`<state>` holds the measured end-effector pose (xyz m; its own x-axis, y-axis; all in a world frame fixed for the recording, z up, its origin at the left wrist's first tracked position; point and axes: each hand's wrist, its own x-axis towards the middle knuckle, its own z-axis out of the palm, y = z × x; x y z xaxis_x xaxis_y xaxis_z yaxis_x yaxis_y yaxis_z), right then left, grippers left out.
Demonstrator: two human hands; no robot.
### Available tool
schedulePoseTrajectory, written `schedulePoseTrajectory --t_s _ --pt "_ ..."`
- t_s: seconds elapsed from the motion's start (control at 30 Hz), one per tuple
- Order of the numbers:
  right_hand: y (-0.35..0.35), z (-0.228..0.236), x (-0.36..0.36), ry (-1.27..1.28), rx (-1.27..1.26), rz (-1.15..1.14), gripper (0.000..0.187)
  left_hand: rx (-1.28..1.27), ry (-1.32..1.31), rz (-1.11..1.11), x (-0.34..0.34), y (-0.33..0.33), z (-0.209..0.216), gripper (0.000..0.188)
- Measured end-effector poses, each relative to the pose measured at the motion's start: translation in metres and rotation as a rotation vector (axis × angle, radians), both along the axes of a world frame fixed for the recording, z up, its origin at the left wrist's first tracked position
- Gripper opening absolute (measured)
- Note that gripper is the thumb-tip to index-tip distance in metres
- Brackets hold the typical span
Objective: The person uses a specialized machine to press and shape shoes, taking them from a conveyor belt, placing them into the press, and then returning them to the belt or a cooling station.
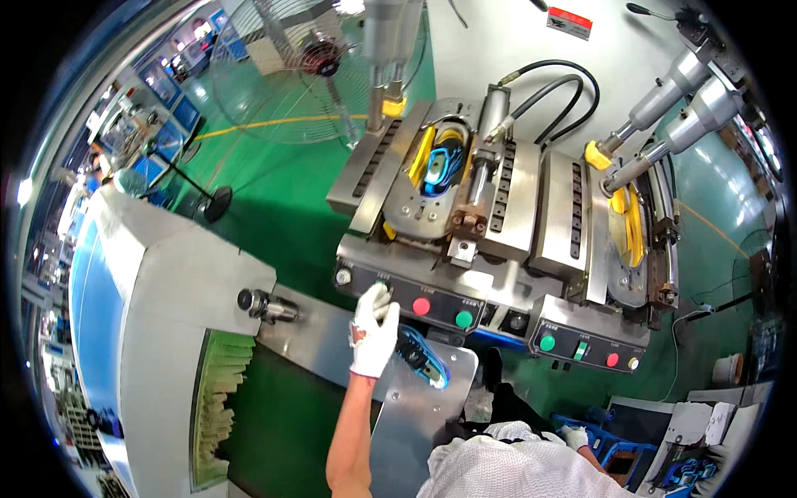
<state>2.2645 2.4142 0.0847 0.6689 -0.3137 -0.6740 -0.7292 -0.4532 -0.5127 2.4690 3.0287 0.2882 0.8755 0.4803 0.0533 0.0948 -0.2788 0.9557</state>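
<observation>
My left hand (375,332), in a white glove, reaches up to the control panel (400,292) of the left press station. Its fingers are bent at the panel's upper part, and what they touch there is covered by them. A black and blue shoe (422,357) rests on the metal shelf (415,423) just right of that wrist. Inside the left station, another blue and black shoe piece (442,166) sits between yellow pads (422,156). Far down at the right, my right hand (574,436), also gloved, is beside a blue crate (610,448); its fingers are too small to read.
The right station (629,241) holds yellow pads under slanted cylinders (689,95). Black hoses (573,91) arch behind the left station. A caged fan (320,58) stands beyond. A grey machine housing (178,274) with green bristly strips (222,398) fills the left side.
</observation>
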Motion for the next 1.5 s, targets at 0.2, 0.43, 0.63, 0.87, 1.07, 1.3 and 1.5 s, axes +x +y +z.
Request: schedulePoseTrajectory --t_s 0.2,0.43,0.63,0.87,1.07,1.3,1.5 --pt "-0.013 -0.026 0.041 0.049 -0.068 -0.028 0.03 0.249 -0.125 -0.235 0.202 0.005 0.045 0.052" --pt "-0.002 0.042 0.098 0.261 -0.144 0.082 0.033 0.663 0.223 -0.16 0.375 -0.02 0.029 0.091" --pt "0.0 0.066 0.092 0.368 -0.097 0.288 0.034 0.83 0.368 -0.13 0.42 -0.023 0.021 0.068" --pt "-0.048 -0.095 0.112 -0.027 -0.233 0.713 0.034 0.557 0.049 0.077 0.285 0.002 0.124 0.071" --pt "0.077 0.007 0.192 0.15 -0.282 0.722 0.064 0.531 -0.112 0.298 0.029 -0.001 0.088 0.064" --pt "0.27 0.054 0.2 -0.155 0.314 1.108 0.09 0.406 0.667 0.614 -0.234 -0.044 -0.061 0.056" --pt "0.449 0.08 0.182 -0.223 -0.314 1.116 0.097 0.258 0.598 0.669 -0.335 -0.114 -0.13 0.061"
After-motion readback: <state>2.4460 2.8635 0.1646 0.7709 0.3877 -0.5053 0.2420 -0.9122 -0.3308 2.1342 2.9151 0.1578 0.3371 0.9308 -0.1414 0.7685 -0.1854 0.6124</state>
